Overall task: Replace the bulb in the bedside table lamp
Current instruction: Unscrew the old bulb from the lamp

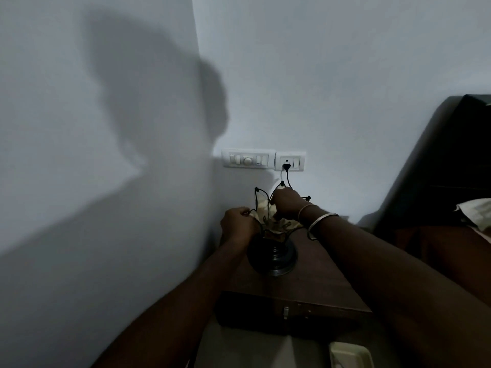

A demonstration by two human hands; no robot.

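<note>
A small lamp (273, 257) with a dark round base and a petal-shaped shade of pale panels in black frames stands on the brown bedside table (318, 282). My left hand (237, 219) grips the shade's left petal edge. My right hand (285, 203), with bangles on the wrist, reaches down into the open top of the shade, fingers curled inside. The bulb is hidden by my right hand and the petals, so I cannot tell what the fingers hold.
The lamp's black cord runs up to a plug (286, 167) in the wall socket beside a white switch panel (248, 158). The wall corner is close on the left. A dark headboard (438, 168) and bed are at right. A pale box (350, 354) lies below the table.
</note>
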